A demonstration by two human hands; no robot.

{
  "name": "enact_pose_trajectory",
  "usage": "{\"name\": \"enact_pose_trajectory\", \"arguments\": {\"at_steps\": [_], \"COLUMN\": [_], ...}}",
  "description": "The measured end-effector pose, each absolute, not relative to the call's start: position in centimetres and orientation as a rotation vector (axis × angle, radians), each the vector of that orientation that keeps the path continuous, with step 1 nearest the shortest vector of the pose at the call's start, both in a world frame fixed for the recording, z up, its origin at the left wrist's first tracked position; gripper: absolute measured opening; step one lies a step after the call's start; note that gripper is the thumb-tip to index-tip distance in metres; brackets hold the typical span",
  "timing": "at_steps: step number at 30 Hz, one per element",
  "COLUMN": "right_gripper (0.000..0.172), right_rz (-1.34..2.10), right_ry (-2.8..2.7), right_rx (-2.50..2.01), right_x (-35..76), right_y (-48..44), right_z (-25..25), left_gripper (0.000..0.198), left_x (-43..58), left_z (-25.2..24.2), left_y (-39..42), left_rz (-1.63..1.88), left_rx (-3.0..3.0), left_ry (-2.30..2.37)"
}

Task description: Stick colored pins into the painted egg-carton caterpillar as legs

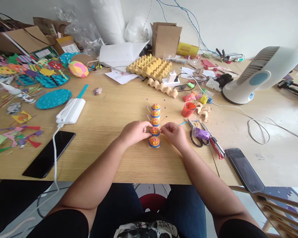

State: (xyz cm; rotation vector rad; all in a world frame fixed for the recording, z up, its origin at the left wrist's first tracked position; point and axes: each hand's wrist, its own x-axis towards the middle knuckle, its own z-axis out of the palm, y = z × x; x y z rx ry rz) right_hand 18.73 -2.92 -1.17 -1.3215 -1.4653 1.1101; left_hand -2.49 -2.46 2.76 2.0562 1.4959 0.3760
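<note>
A row of several orange egg-carton bumps (154, 142) with blue bases and small yellow-eyed faces runs away from me at the table's middle. Thin stalks with purple tips stick out on both sides of its far bumps. My left hand (137, 133) grips the row from the left, thumb and forefinger against the second-nearest bump. On the opposite side of that bump, my right hand (174, 135) is closed in a pinch. Whatever lies between those fingertips is too small to make out.
Right of the row are a red cup (188, 109), scissors (198, 138), a red box cutter (216, 145), a phone (244, 169) and a fan (260, 74). Egg trays (150, 67) lie behind. Leftward are a white power bank (74, 111), a black tablet-like slab (49, 153) and paper scraps (20, 137).
</note>
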Motion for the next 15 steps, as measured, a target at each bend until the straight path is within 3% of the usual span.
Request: {"name": "enact_pose_trajectory", "arguments": {"at_steps": [15], "right_gripper": [0.016], "right_rz": [1.097], "right_ry": [-1.481], "right_rx": [-1.348], "right_x": [18.85], "right_y": [-2.85], "right_z": [-1.0], "left_gripper": [0.033], "left_x": [-2.48], "left_z": [2.64], "left_y": [-2.43], "left_rz": [0.381], "left_rx": [2.044], "left_ry": [1.496]}}
